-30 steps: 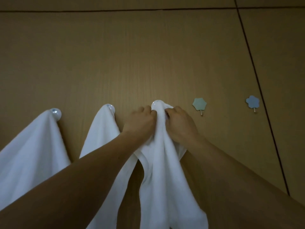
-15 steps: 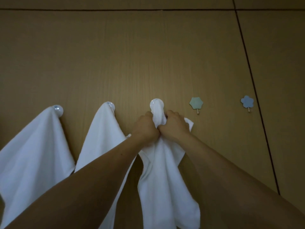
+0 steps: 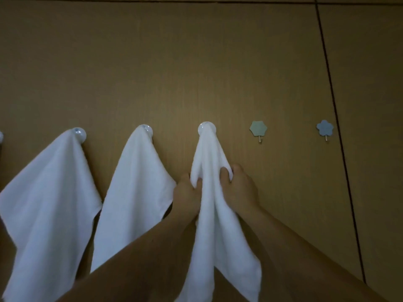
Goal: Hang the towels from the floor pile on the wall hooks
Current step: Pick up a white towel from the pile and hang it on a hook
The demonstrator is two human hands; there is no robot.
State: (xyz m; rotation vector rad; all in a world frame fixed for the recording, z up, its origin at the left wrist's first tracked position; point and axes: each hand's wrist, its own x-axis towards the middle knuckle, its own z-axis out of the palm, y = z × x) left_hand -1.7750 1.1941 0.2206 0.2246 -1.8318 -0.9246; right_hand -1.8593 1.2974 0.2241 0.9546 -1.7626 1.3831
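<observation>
left hand (image 3: 188,194) and right hand (image 3: 239,189) both bare; wrists bare; forearms behind each hand bare all the way to the frame edge; dim light; nail detail can't be made out

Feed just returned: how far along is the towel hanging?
Done: leftmost towel and second towel hang on round hooks. In hand: third towel draped over the third round hook, gripped by left hand and right hand. Left: green flower hook and blue flower hook bare; floor pile unseen.

No text, label, brand or number can be read anywhere, not on the towels, hooks or wall.
</observation>
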